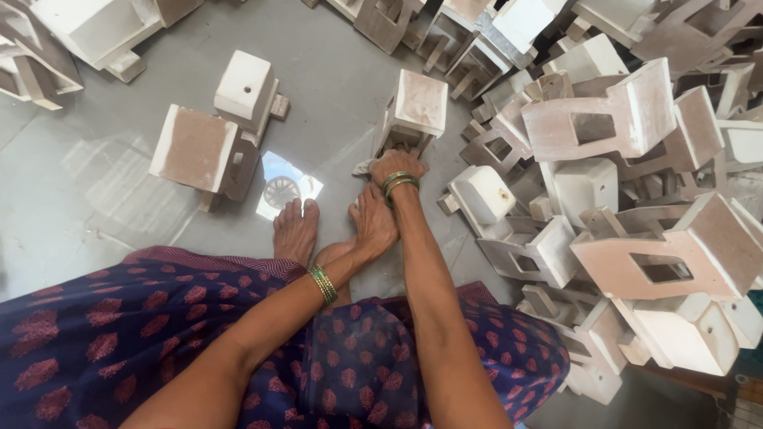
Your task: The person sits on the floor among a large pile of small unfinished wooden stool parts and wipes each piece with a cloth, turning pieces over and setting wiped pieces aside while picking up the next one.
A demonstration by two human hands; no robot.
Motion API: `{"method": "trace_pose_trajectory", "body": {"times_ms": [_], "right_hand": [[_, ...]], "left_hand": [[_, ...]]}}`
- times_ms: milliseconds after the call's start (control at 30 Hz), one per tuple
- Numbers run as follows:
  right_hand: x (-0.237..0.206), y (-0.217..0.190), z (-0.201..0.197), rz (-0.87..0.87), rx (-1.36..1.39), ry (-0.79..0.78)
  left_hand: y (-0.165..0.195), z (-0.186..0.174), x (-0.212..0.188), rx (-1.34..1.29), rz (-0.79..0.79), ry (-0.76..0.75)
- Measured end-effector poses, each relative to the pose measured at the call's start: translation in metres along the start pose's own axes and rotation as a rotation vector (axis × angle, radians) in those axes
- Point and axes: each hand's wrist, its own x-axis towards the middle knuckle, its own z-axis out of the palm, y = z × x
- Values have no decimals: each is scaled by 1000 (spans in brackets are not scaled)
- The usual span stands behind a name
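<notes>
White and pale pinkish-tan ceramic blocks [604, 119] – matt. Grey floor [95, 183]. Navy cloth with red leaf motifs [119, 334] – maroon striped hem. Green bangles [323, 284] on both wrists.

A smooth grey floor [87, 206] carries everything. Just ahead of the right hand [396, 167] a white ceramic block [413, 111] stands on it, the hand touching its base beside a scrap of pale cloth [364, 168]. Well to the left of both hands sit two more white blocks [218, 131], touching each other. Between them and the left hand [372, 226] a bright patch of reflected light [286, 187] lies on the floor. To the right of the hands a big heap of similar hollow white pieces [620, 191] is piled up.
</notes>
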Motion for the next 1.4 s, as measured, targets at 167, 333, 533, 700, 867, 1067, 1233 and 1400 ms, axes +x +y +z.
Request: {"method": "trace_pose_trajectory", "body": {"times_ms": [167, 333, 533, 700, 867, 1067, 1233, 1400], "right_hand": [[0, 1, -7, -20, 19, 44], [0, 8, -9, -25, 157, 124], [2, 31, 0, 28, 980, 459], [1, 97, -12, -318, 1326, 681], [-14, 96, -5, -517, 897, 619], [-84, 75, 49, -730, 313, 651], [-147, 101, 54, -782, 304, 468], [-93, 91, 33, -775, 268, 526]], "left_hand": [[1, 0, 1, 10, -50, -37], [5, -4, 1, 28, -18, -22], [15, -10, 2, 44, -67, -82], [-3, -16, 3, -2, 57, -90], [-39, -30, 14, -13, 299, -331], [-47, -28, 7, -2, 326, -215], [-40, -34, 5, -58, 310, -224], [-25, -45, 5, 32, 271, -281]]}}
